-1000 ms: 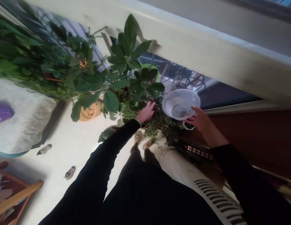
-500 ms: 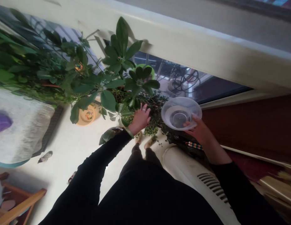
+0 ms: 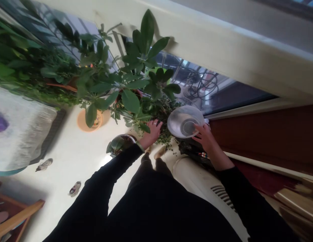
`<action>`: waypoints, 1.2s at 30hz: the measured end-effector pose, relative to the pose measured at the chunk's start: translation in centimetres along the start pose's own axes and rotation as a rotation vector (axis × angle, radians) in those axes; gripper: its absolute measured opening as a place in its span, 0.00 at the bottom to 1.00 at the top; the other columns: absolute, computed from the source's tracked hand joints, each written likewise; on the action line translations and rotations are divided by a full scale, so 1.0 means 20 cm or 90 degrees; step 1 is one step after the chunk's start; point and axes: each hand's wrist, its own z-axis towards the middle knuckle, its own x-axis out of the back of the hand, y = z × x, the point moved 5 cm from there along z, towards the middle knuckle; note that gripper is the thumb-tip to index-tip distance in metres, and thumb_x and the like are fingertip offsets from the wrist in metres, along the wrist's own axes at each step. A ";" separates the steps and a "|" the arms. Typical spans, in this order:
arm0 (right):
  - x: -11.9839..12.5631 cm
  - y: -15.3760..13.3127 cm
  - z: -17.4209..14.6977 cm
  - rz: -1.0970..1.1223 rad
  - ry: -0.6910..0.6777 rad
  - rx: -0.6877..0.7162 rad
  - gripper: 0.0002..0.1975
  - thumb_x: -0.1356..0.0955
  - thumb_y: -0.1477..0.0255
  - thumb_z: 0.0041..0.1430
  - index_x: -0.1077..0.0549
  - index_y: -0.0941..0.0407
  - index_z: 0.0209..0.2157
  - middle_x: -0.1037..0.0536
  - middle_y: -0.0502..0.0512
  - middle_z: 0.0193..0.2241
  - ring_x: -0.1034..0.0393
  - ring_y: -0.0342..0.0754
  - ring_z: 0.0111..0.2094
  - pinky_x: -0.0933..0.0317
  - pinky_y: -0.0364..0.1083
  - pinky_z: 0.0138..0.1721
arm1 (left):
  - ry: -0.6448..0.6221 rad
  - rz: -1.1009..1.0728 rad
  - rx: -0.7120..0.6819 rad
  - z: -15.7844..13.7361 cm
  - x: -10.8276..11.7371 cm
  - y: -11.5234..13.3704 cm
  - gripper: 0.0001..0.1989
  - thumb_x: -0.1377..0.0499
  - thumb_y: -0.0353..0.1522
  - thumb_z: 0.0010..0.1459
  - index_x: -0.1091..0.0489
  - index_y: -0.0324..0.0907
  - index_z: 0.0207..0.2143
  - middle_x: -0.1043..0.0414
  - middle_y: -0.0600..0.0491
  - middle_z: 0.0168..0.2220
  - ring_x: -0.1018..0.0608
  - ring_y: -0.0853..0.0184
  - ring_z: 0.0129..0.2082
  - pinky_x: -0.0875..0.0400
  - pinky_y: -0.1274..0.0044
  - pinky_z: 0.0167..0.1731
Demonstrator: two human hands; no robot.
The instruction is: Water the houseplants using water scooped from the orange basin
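My right hand (image 3: 205, 137) grips a clear round plastic bowl (image 3: 177, 123) by its right side, thumb and fingers at the rim. The bowl is tilted toward the plants, and I see no contents in it. My left hand (image 3: 151, 133), with a ring on one finger, reaches in at the small-leaved trailing plant (image 3: 167, 137) just left of the bowl. Its fingers are stretched out and somewhat apart, with the tips against dark foliage. A broad-leaved plant (image 3: 131, 100) hangs over and beside this hand.
A dark pot (image 3: 122, 137) and an orange pot (image 3: 82, 121) stand on the pale floor. A white ridged appliance (image 3: 197, 178) is by my right leg. Cables (image 3: 204, 85) lie behind the window glass. Two shoes (image 3: 75, 189) lie at left, near a cloth-covered table (image 3: 25, 134).
My right hand has brought the bowl left, closer to my left hand, and tipped it more. The left hand has dropped slightly lower at the plant. The view has shifted a little.
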 end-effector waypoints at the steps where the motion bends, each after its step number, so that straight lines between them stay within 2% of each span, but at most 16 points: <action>1: -0.01 -0.01 0.00 -0.007 0.002 0.004 0.33 0.18 0.50 0.52 0.24 0.37 0.58 0.19 0.49 0.67 0.20 0.57 0.61 0.18 0.53 0.52 | 0.005 -0.002 -0.001 0.00 -0.01 -0.01 0.30 0.44 0.28 0.76 0.28 0.44 0.77 0.30 0.36 0.78 0.26 0.46 0.74 0.33 0.54 0.75; 4: -0.04 -0.05 0.00 -0.031 0.016 0.019 0.35 0.18 0.50 0.52 0.24 0.36 0.61 0.21 0.49 0.70 0.21 0.58 0.64 0.18 0.52 0.52 | 0.008 -0.006 -0.004 0.00 -0.05 -0.02 0.31 0.43 0.27 0.75 0.28 0.45 0.77 0.30 0.37 0.78 0.25 0.46 0.73 0.33 0.54 0.75; 9: -0.07 -0.10 0.03 -0.045 0.031 0.031 0.43 0.16 0.49 0.49 0.25 0.39 0.66 0.19 0.54 0.65 0.20 0.58 0.60 0.18 0.51 0.48 | 0.032 -0.008 -0.021 0.01 -0.09 -0.03 0.31 0.44 0.26 0.76 0.28 0.44 0.77 0.31 0.37 0.79 0.26 0.46 0.74 0.34 0.52 0.76; 15: -0.09 -0.14 0.03 -0.052 0.073 0.057 0.38 0.17 0.51 0.51 0.23 0.40 0.63 0.16 0.53 0.63 0.19 0.56 0.58 0.18 0.47 0.44 | 0.040 -0.015 -0.031 0.01 -0.11 -0.04 0.31 0.46 0.27 0.77 0.28 0.45 0.78 0.31 0.37 0.80 0.26 0.46 0.74 0.34 0.52 0.76; 23: -0.13 -0.18 0.01 -0.097 0.094 0.035 0.44 0.19 0.50 0.54 0.28 0.39 0.71 0.19 0.54 0.69 0.21 0.57 0.64 0.21 0.45 0.40 | 0.035 -0.033 -0.029 0.01 -0.08 -0.02 0.30 0.45 0.26 0.76 0.27 0.44 0.76 0.30 0.37 0.78 0.24 0.46 0.72 0.33 0.52 0.75; 26: -0.13 -0.17 0.02 -0.090 0.080 0.040 0.42 0.20 0.49 0.54 0.27 0.41 0.69 0.19 0.53 0.68 0.20 0.56 0.62 0.23 0.43 0.37 | 0.054 -0.033 -0.035 0.01 -0.07 -0.02 0.30 0.46 0.26 0.76 0.27 0.44 0.76 0.30 0.37 0.78 0.25 0.46 0.72 0.33 0.53 0.74; 30: -0.11 -0.13 0.03 -0.040 0.039 0.047 0.32 0.21 0.49 0.56 0.23 0.39 0.62 0.16 0.50 0.64 0.17 0.55 0.58 0.20 0.45 0.38 | 0.047 -0.020 -0.043 0.03 -0.08 -0.04 0.30 0.45 0.26 0.76 0.27 0.45 0.77 0.29 0.37 0.78 0.23 0.46 0.71 0.31 0.54 0.73; 33: -0.09 -0.06 0.02 0.012 0.036 0.010 0.31 0.21 0.49 0.56 0.23 0.38 0.59 0.15 0.52 0.59 0.16 0.56 0.54 0.16 0.49 0.42 | 0.047 -0.017 -0.058 0.04 -0.08 -0.05 0.31 0.44 0.27 0.75 0.27 0.46 0.77 0.30 0.37 0.78 0.23 0.46 0.71 0.29 0.54 0.71; 36: -0.07 0.02 0.02 0.072 0.036 -0.050 0.33 0.22 0.45 0.56 0.25 0.39 0.60 0.16 0.57 0.54 0.16 0.59 0.55 0.14 0.55 0.47 | 0.059 -0.034 -0.073 0.05 -0.05 -0.06 0.31 0.43 0.27 0.75 0.27 0.47 0.77 0.29 0.38 0.77 0.22 0.47 0.71 0.28 0.55 0.71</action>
